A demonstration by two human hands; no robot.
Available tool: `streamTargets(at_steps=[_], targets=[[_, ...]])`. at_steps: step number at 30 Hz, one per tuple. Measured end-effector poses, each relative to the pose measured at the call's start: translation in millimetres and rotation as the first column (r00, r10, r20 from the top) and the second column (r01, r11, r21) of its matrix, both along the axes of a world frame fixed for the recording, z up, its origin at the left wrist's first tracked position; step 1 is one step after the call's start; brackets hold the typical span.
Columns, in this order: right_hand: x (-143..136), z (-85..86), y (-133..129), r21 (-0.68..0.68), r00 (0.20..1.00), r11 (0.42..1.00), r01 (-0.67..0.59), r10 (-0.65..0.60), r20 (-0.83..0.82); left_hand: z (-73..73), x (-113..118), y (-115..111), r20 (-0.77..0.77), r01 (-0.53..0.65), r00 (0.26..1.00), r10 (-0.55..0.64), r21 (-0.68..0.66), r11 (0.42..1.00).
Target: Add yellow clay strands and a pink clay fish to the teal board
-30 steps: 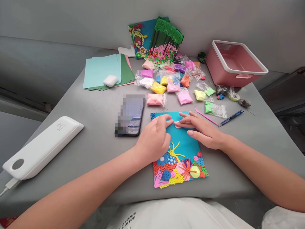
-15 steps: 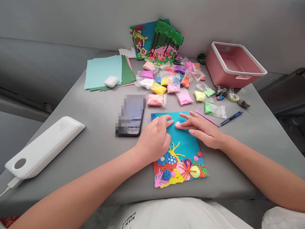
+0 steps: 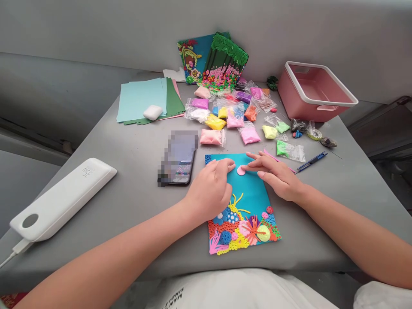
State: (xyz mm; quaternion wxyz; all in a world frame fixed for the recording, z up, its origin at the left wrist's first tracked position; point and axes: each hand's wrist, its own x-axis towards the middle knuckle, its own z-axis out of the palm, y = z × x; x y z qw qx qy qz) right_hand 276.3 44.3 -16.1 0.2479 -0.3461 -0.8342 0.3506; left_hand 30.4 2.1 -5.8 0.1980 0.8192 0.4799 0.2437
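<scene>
A blue board (image 3: 249,191) lies in front of me, its lower part covered with colourful clay shapes. On its bare upper part sits a flat pink clay disc (image 3: 240,170). My right hand (image 3: 275,174) has its fingers spread, with a fingertip touching the disc's right edge. My left hand (image 3: 214,189) rests over the board's left edge with its fingers curled together beside the disc; whether anything is between them is hidden. Yellow clay strands (image 3: 237,204) rise below my left hand.
Behind the board lie bags of coloured clay (image 3: 234,116). A phone (image 3: 182,161) and white power bank (image 3: 64,199) are left. A blue cutter (image 3: 311,162), pink tool (image 3: 270,156) and pink basket (image 3: 318,92) are right. Paper sheets (image 3: 140,96) and finished pictures (image 3: 225,60) are farther back.
The pink clay looks flatter and wider, and now lies as a round disc. My right fingertip has shifted slightly to its edge. The camera view has moved a little.
</scene>
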Motion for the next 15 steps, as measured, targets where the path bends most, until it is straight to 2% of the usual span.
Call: streamTargets(at_steps=[4,6,15], targets=[[-2.8,-2.0,-2.6,-0.013,0.977,0.985,0.174,-0.175,-0.126,1.3,0.7,-0.8,0.008,-0.004,1.000,0.004,0.008,1.000],[-4.8,-3.4,-3.9,-0.035,0.959,0.967,0.253,-0.255,-0.124,2.0,1.2,-1.2,0.023,0.000,1.000,0.000,0.003,1.000],[-7.7,-4.2,-6.5,-0.083,0.971,0.970,0.228,-0.233,-0.057,-0.9,1.8,-0.4,0.036,0.015,0.999,-0.015,-0.020,1.000]])
